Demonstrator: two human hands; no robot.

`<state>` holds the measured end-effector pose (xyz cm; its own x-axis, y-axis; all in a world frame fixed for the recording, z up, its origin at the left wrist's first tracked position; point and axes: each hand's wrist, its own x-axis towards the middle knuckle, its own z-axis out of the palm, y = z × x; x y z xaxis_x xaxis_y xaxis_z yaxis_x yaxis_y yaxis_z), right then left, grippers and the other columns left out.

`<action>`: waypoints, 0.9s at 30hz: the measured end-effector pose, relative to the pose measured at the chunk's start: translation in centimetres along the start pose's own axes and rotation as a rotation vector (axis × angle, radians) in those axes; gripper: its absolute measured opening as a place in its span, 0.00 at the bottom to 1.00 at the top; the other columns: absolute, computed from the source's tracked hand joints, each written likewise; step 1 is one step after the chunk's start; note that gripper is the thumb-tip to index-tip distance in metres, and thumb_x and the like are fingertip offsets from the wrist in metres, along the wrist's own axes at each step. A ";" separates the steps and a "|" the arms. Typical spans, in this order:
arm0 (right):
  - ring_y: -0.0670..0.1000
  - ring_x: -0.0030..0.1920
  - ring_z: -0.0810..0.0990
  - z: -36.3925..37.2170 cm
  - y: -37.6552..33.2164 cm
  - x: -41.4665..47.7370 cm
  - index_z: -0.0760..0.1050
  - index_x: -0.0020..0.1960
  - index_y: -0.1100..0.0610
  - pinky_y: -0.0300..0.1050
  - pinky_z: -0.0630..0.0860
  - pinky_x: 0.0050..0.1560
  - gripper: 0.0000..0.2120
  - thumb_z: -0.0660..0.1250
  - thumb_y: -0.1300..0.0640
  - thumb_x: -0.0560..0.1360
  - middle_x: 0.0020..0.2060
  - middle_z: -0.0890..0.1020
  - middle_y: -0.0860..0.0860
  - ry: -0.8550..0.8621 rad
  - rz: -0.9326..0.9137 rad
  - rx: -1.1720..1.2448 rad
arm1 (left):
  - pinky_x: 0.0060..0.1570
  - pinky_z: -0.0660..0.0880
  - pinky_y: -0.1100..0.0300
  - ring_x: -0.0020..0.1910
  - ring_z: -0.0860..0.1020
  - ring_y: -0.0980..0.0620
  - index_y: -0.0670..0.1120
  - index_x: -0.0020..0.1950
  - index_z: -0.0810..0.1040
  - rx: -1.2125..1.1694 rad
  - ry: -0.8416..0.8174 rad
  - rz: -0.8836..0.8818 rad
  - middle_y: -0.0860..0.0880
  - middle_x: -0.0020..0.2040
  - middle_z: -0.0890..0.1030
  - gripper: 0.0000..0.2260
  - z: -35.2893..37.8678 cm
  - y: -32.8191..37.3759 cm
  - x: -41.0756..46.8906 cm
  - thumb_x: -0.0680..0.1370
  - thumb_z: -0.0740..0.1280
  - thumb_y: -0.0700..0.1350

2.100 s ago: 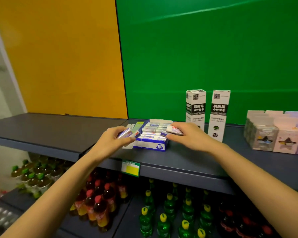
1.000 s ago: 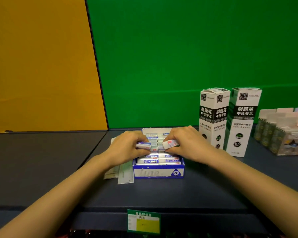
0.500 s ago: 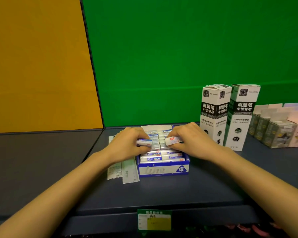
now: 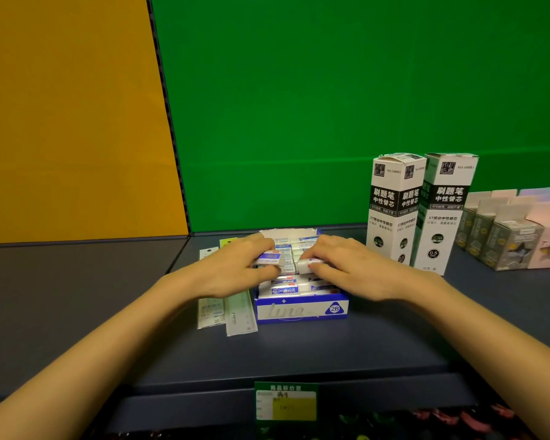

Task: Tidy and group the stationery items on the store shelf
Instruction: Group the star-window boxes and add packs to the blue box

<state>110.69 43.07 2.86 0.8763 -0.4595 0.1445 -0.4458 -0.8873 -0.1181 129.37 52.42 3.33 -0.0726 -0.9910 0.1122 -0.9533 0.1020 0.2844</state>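
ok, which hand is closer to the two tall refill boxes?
Right. The right hand is over the eraser box, just left of the tall refill boxes; the left hand is farther left across the box.

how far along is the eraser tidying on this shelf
Partly done. The blue eraser box already holds rows of erasers. In hand: the left hand and right hand each hold an eraser over the box, not yet slotted in. Left: the flat packets lying loose beside the box.
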 end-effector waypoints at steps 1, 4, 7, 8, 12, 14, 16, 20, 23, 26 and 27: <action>0.48 0.56 0.71 -0.1 0.0 -0.1 0.70 0.63 0.52 0.46 0.67 0.58 0.15 0.54 0.50 0.79 0.57 0.74 0.49 0.007 -0.009 -0.029 | 0.55 0.73 0.50 0.54 0.74 0.49 0.43 0.57 0.72 0.003 -0.018 -0.012 0.45 0.57 0.75 0.20 0.0 0.1 0.0 0.75 0.58 0.56; 0.43 0.49 0.65 -0.3 0.0 -0.2 0.69 0.64 0.49 0.40 0.62 0.51 0.16 0.58 0.47 0.77 0.47 0.71 0.40 0.034 -0.011 -0.052 | 0.50 0.69 0.57 0.53 0.72 0.49 0.41 0.57 0.69 0.016 -0.034 -0.031 0.46 0.56 0.73 0.14 0.0 0.4 0.1 0.79 0.57 0.51; 0.43 0.48 0.66 -0.5 0.1 -0.2 0.69 0.63 0.48 0.39 0.63 0.49 0.17 0.63 0.47 0.75 0.45 0.72 0.40 0.041 0.003 -0.049 | 0.43 0.66 0.68 0.48 0.70 0.54 0.41 0.57 0.68 0.007 -0.040 -0.018 0.47 0.54 0.71 0.13 0.0 0.4 0.0 0.80 0.55 0.49; 0.43 0.48 0.67 -0.4 0.1 -0.1 0.70 0.61 0.48 0.39 0.66 0.50 0.17 0.64 0.47 0.74 0.49 0.75 0.43 0.046 -0.001 -0.052 | 0.42 0.65 0.71 0.47 0.69 0.56 0.41 0.57 0.67 -0.006 -0.043 -0.007 0.47 0.54 0.71 0.12 -0.1 0.3 0.0 0.80 0.54 0.49; 0.46 0.51 0.75 -0.3 0.4 0.0 0.74 0.56 0.48 0.44 0.73 0.53 0.13 0.67 0.48 0.72 0.55 0.79 0.46 0.057 0.003 -0.045 | 0.42 0.65 0.76 0.45 0.69 0.62 0.43 0.59 0.68 -0.019 -0.019 0.069 0.49 0.53 0.71 0.13 -0.3 -0.1 -0.4 0.80 0.55 0.49; 0.45 0.51 0.75 -0.3 0.4 0.1 0.76 0.55 0.48 0.45 0.74 0.54 0.12 0.68 0.49 0.72 0.55 0.79 0.45 0.074 0.009 -0.048 | 0.41 0.66 0.75 0.45 0.70 0.62 0.46 0.60 0.69 -0.023 0.021 0.094 0.51 0.53 0.73 0.13 -0.3 -0.4 -0.5 0.79 0.58 0.51; 0.43 0.48 0.74 -0.3 0.5 0.1 0.77 0.54 0.48 0.44 0.75 0.52 0.11 0.69 0.50 0.71 0.53 0.80 0.44 0.089 0.017 -0.038 | 0.39 0.66 0.71 0.44 0.71 0.60 0.51 0.61 0.70 0.001 0.070 0.094 0.54 0.50 0.74 0.14 -0.2 -0.5 -0.4 0.77 0.62 0.53; 0.41 0.45 0.74 -0.5 0.7 0.1 0.79 0.53 0.47 0.41 0.73 0.47 0.11 0.68 0.48 0.71 0.51 0.81 0.43 0.091 0.033 -0.026 | 0.41 0.67 0.66 0.47 0.72 0.56 0.53 0.57 0.75 0.109 0.137 0.071 0.55 0.53 0.77 0.15 0.1 -0.3 -0.3 0.73 0.67 0.55; 0.41 0.45 0.75 -0.4 0.9 0.0 0.79 0.52 0.46 0.40 0.73 0.46 0.10 0.67 0.48 0.72 0.51 0.81 0.43 0.089 0.035 -0.014 | 0.44 0.68 0.62 0.47 0.71 0.58 0.53 0.56 0.77 0.168 0.173 0.042 0.54 0.55 0.79 0.14 0.5 0.1 -0.2 0.72 0.68 0.55; 0.41 0.45 0.75 -0.5 0.8 -0.1 0.78 0.53 0.46 0.41 0.74 0.48 0.10 0.67 0.48 0.72 0.52 0.81 0.43 0.081 0.037 -0.014 | 0.46 0.67 0.63 0.48 0.69 0.59 0.53 0.58 0.78 0.202 0.198 0.015 0.54 0.58 0.79 0.15 1.0 0.5 0.0 0.72 0.68 0.54; 0.41 0.46 0.75 -0.5 0.8 -0.1 0.78 0.53 0.46 0.42 0.74 0.49 0.11 0.67 0.48 0.72 0.52 0.81 0.43 0.079 0.038 -0.016 | 0.46 0.68 0.63 0.49 0.71 0.58 0.53 0.58 0.78 0.205 0.206 0.007 0.54 0.59 0.78 0.16 1.1 0.5 0.0 0.72 0.68 0.54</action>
<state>110.19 42.41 3.21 0.8420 -0.4939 0.2169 -0.4817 -0.8694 -0.1096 128.57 52.34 2.47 -0.0383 -0.9499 0.3103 -0.9939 0.0684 0.0868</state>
